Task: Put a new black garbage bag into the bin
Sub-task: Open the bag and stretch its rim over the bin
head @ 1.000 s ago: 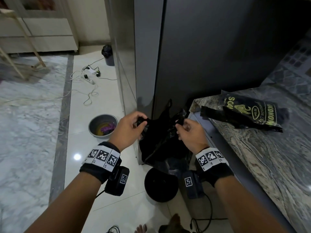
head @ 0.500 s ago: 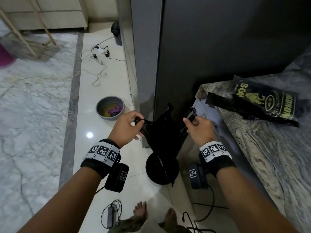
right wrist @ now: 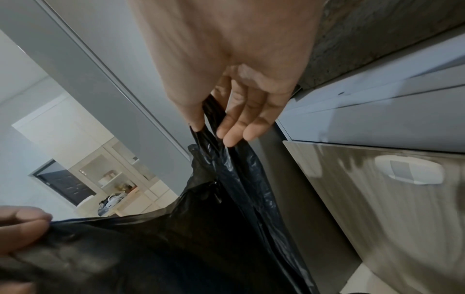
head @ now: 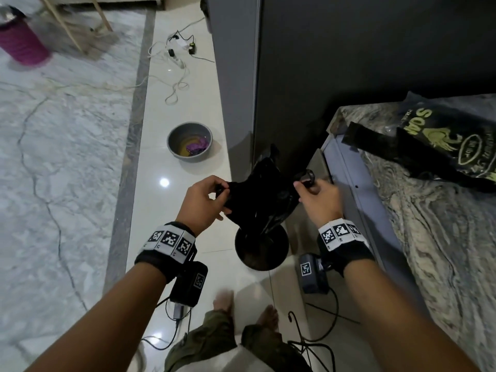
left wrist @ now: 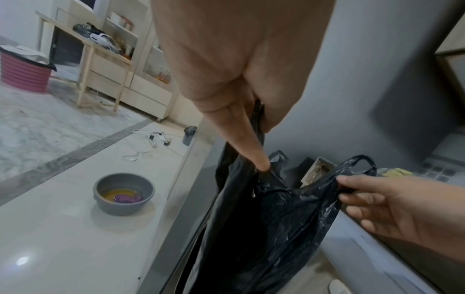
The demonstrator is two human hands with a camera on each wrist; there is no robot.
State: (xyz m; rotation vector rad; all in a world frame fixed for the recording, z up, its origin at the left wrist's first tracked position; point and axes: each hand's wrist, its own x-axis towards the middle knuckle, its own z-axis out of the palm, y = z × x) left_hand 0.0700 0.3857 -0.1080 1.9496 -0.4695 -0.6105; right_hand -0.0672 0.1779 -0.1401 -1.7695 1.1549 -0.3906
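Note:
A thin black garbage bag (head: 261,193) hangs stretched between both hands, directly above a small round black bin (head: 261,249) on the floor. The bag's lower end reaches down to the bin's mouth. My left hand (head: 214,194) pinches the bag's left top edge (left wrist: 261,173). My right hand (head: 311,186) pinches the right handle loop (right wrist: 208,119), which sticks up past the fingers (left wrist: 359,165). The bag (right wrist: 176,238) is wrinkled and only partly spread; how far its mouth is open is hidden.
A tall dark grey fridge (head: 349,76) stands just behind the bin. A marbled counter (head: 442,251) with a black printed packet (head: 442,140) runs along the right. A grey bowl (head: 190,142), cables and a power strip (head: 177,60) lie on the floor to the left. My bare feet (head: 225,299) are near the bin.
The hands have drawn apart and lowered slightly, spreading the bag's top over the bin. The head view has tilted further down, bringing my feet into sight.

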